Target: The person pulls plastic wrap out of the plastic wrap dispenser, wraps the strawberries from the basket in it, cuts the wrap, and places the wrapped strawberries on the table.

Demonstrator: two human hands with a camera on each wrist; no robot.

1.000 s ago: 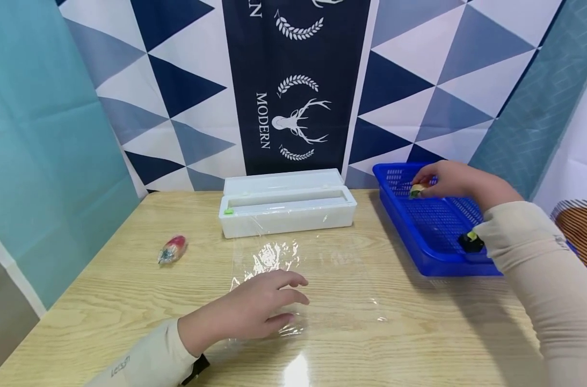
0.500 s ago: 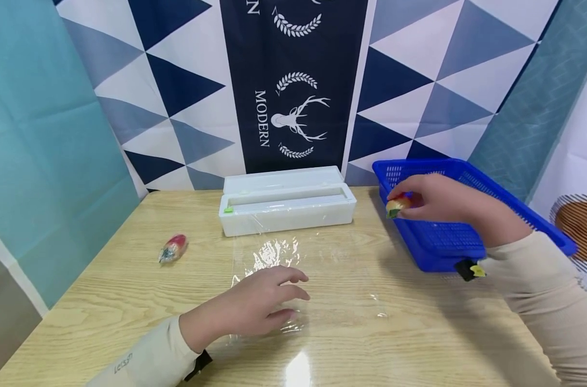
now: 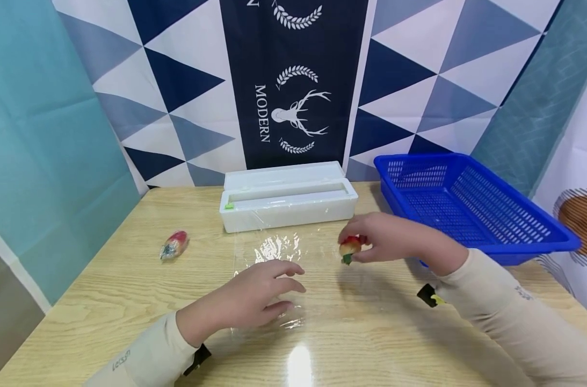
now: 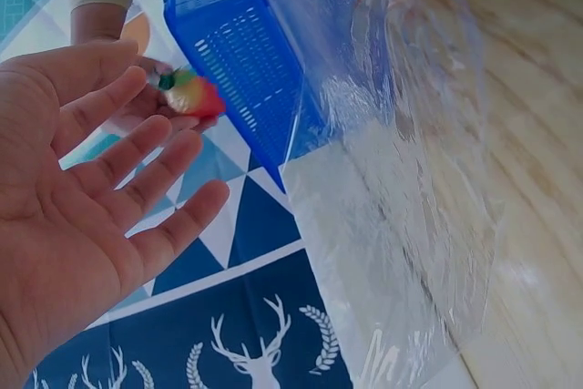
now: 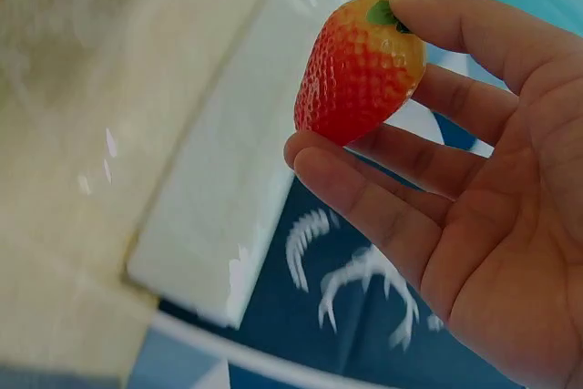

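Observation:
My right hand (image 3: 387,236) pinches a strawberry (image 5: 364,70) between thumb and fingertips. It is red at the tip, yellowish near the top, with green leaves, and hangs over the right part of a clear sheet of plastic wrap (image 3: 317,279). The wrap lies on the table, stretching forward from a white wrap dispenser box (image 3: 288,212) with its lid raised. My left hand (image 3: 254,293) hovers low over the left side of the wrap with its fingers spread and nothing in them. To the left sits a strawberry bundled in plastic wrap (image 3: 174,245).
At the right back stands a blue plastic basket (image 3: 467,215) with perforated walls. A small green slider (image 3: 229,206) sits on the dispenser's left end. Behind the wooden table (image 3: 104,301) hangs a patterned cloth (image 3: 293,80).
My right hand has carried the strawberry out of the blue basket, leftward and toward me, to above the plastic wrap. The left hand has stayed nearly still.

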